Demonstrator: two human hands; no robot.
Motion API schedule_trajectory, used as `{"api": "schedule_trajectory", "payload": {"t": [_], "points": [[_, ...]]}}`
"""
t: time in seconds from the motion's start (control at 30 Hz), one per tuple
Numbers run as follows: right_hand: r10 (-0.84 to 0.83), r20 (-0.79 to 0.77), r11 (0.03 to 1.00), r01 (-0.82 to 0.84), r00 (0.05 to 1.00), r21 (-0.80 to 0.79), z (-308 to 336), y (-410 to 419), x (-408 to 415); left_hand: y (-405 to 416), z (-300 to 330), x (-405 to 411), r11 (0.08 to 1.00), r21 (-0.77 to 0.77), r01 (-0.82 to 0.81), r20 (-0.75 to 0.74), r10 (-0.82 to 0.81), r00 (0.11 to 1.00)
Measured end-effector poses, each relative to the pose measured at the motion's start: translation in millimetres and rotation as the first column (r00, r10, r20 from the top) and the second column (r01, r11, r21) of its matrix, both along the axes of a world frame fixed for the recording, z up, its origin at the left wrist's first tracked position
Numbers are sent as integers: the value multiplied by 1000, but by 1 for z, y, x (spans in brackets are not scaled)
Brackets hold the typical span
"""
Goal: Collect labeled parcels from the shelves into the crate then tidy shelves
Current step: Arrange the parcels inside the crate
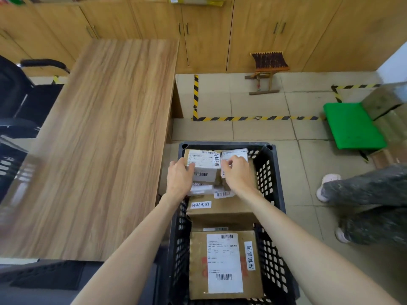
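A black perforated crate [267, 172] stands on the floor beside the desk, holding several labelled cardboard parcels. My left hand [179, 177] grips the left side of a small parcel [204, 164] at the crate's far end. My right hand [236, 172] pinches a second small parcel [234, 154] next to it. A mid-sized box [222, 211] with a handwritten sticker lies in the middle. A larger box [224, 264] with a shipping label fills the near end.
A wooden desk [105, 139] runs along the crate's left. A black chair [22, 95] sits at far left. Wooden cabinets [207, 34] line the back wall. A small stool [267, 70], a green stool [353, 126] and another person's legs [365, 203] occupy the right floor.
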State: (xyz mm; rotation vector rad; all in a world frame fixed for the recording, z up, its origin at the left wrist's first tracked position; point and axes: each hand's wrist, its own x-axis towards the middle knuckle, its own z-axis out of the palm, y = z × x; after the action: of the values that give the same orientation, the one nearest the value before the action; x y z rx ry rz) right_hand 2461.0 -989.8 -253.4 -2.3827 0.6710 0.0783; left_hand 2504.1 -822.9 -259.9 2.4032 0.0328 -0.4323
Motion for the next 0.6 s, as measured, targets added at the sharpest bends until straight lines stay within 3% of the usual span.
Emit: {"api": "schedule_trajectory", "payload": {"t": [0.17,0.37,0.6], "points": [[77,-19,995,-78,997,-56,46,-16,-13,12,33,0,991,109,80,27,-84,996],[208,49,975,-202,977,-97,133,-27,-3,8,138,-6,921,317,228,146,-285,947],[540,136,820,-483,831,-307,244,-8,12,16,258,-25,863,483,146,310,-325,893]]}}
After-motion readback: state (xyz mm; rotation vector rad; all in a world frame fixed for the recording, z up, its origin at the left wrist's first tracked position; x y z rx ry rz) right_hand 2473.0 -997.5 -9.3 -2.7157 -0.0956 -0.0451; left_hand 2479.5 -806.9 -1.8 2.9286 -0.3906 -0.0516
